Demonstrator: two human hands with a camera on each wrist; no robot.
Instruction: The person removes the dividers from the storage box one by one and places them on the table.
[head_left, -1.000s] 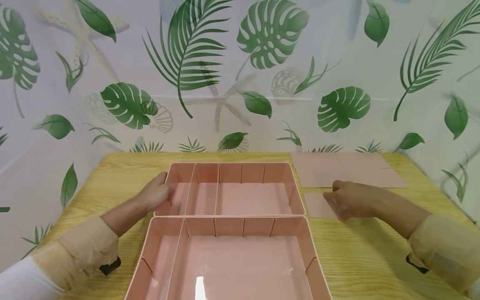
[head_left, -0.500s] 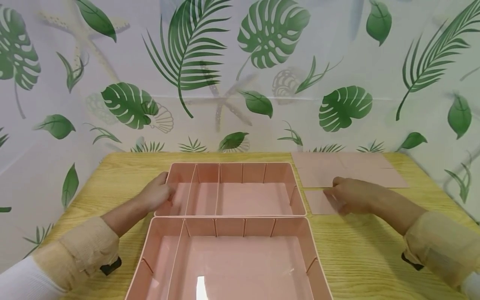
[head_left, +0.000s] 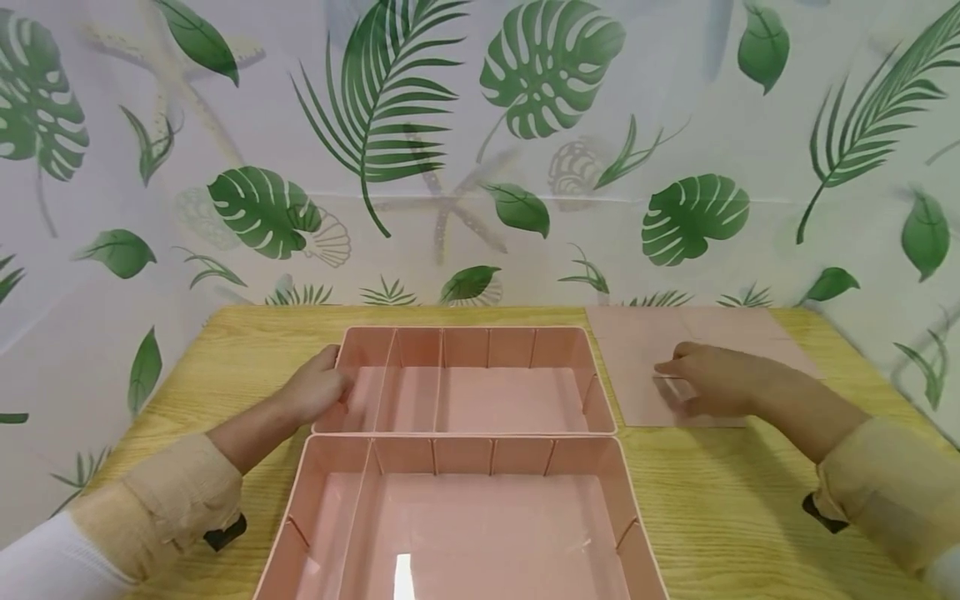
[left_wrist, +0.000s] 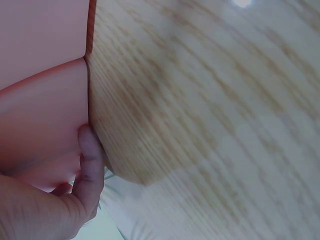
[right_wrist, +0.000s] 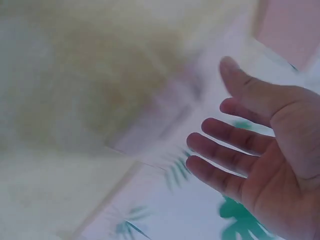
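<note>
Two pink divided organizer trays stand one behind the other on the table. My left hand (head_left: 309, 390) grips the left wall of the rear tray (head_left: 501, 400); in the left wrist view a fingertip (left_wrist: 89, 142) lies against that tray's edge. Over flat pink panels (head_left: 637, 342) right of the trays is my right hand (head_left: 716, 382). In the right wrist view its fingers (right_wrist: 227, 157) are spread and mostly straight, with nothing held between them. The right hand hides part of the nearest panel (head_left: 643, 408); whether it touches it, I cannot tell.
The front tray (head_left: 495, 533) butts against the rear one and runs out of the bottom of the head view. Thin dividers split both trays. A leaf-patterned sheet (head_left: 450, 150) rises behind the wood-grain table (head_left: 697, 517) and along its sides.
The nearest small panel has slid back until its edge meets the panels behind it. My right hand has moved slightly back with it. My left hand keeps its grip on the rear tray.
</note>
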